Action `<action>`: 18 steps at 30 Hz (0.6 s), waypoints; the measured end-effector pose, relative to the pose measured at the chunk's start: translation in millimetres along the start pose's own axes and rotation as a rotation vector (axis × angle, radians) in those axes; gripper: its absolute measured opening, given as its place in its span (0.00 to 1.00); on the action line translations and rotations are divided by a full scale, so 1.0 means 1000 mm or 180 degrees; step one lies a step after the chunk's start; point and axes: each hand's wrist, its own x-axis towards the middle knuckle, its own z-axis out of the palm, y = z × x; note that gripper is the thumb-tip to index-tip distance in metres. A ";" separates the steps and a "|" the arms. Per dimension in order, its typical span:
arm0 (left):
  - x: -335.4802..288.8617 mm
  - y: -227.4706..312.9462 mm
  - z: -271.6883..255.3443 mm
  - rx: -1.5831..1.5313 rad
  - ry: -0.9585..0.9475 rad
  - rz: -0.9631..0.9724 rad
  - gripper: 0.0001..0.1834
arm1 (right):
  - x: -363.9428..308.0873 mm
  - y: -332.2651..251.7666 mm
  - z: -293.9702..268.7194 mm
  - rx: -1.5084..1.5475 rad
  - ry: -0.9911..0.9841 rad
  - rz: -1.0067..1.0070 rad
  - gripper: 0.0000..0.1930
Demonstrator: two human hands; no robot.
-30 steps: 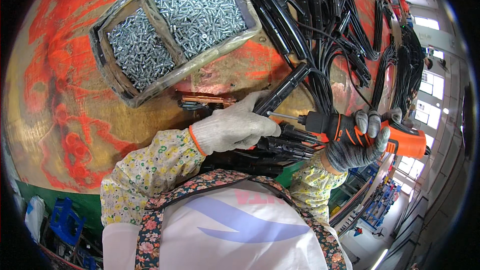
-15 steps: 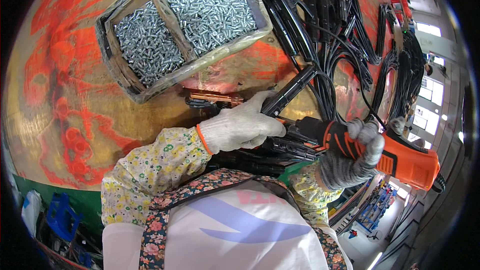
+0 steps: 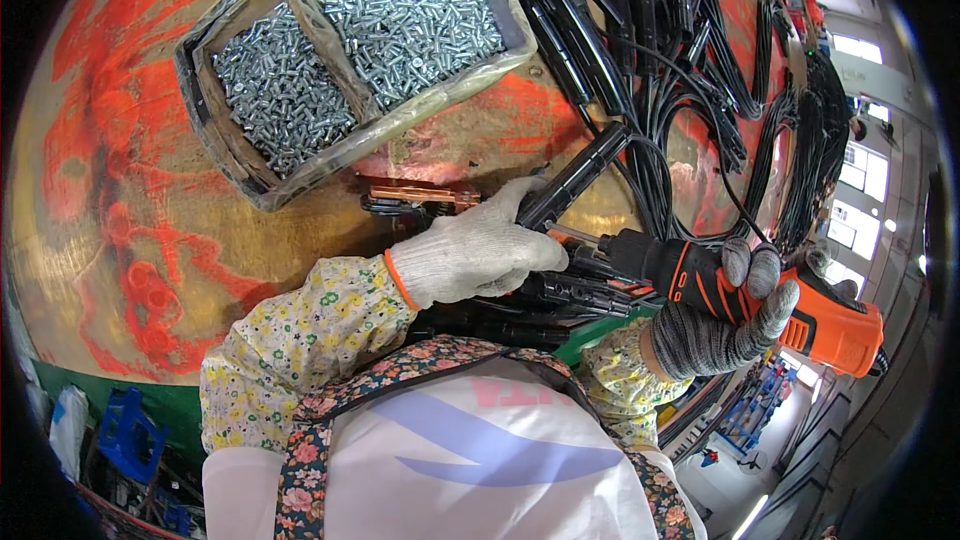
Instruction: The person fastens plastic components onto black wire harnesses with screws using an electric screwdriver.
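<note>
A black bar (image 3: 578,175) is being held by the left hand (image 3: 480,250), in a white glove with an orange cuff; its lower end is being clamped between the thumb and the curled fingers, while its free end is being pointed up and to the right, toward black cables (image 3: 660,170). How the fingertips are being set under the bar cannot be told. An orange-and-black power screwdriver (image 3: 690,278) is being gripped by the right hand (image 3: 735,325), in a grey glove, with the fingers being wrapped round its body. Its bit is being aimed at the bar's lower end; whether contact is being made cannot be told. Silvery screws (image 3: 410,20) are being held in a two-part tray (image 3: 430,106) beyond the left hand.
</note>
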 end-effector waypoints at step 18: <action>0.004 -0.004 0.000 0.0233 0.0168 -0.0043 0.42 | 0.012 0.012 -0.010 -0.0402 -0.0938 -0.0234 0.38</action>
